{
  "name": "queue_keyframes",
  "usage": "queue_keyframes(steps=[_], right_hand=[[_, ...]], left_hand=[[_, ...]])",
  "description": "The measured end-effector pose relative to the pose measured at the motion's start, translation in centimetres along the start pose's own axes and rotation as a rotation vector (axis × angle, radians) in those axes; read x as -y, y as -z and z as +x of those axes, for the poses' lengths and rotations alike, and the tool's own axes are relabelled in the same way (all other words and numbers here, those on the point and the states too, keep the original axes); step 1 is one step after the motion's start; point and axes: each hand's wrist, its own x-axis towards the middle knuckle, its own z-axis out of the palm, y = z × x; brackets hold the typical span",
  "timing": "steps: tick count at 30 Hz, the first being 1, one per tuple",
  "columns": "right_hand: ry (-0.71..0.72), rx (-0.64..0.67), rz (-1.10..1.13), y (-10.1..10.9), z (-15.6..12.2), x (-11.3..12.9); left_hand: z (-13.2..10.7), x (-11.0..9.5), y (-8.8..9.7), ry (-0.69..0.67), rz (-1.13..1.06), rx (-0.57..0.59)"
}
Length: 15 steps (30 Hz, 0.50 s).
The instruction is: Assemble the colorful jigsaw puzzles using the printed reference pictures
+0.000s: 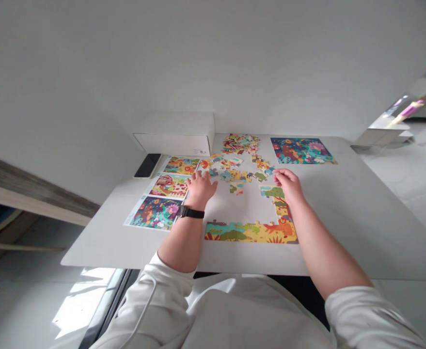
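My left hand lies with its fingers spread at the right edge of the picture sheet, wearing a black watch. My right hand is closed, thumb and fingers pinched together beside loose puzzle pieces; whatever is between the fingertips is too small to make out. Below it is a joined puzzle section, an L-shaped strip along the bottom and right with a lion and green trees. A single green piece lies between the hands. More loose pieces are scattered beyond it.
A heap of pieces lies at the back of the white table. To its right is a finished dark-blue puzzle. A white box stands against the wall at back left, with a black phone in front.
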Motion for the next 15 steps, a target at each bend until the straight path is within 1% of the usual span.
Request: queue_keyframes(steps=[4,6,8,10,13,15], right_hand=[[0.025,-0.014,-0.027,0.1,0.2,-0.4],[0.078,-0.04,-0.11,0.3,0.3,-0.7],[0.165,-0.052,-0.27,0.5,0.3,-0.8],[0.27,-0.023,-0.463,0.6,0.2,-0.8],[0.394,0.079,-0.723,0.4,-0.3,-0.8],[0.421,0.147,-0.858,-0.1,-0.7,-0.9]], left_hand=[[0.0,0.0,-0.3,-0.02,-0.002,-0.006],[-0.1,-0.1,-0.4,-0.046,-0.009,-0.003],[0.0,-0.3,-0.7,-0.116,-0.037,-0.002],[0.1,-0.6,-1.1,-0.212,-0.075,0.006],[0.2,-1.0,-1.6,-0.319,-0.11,0.044],[0.1,-1.2,-1.8,-0.343,-0.109,0.069]])
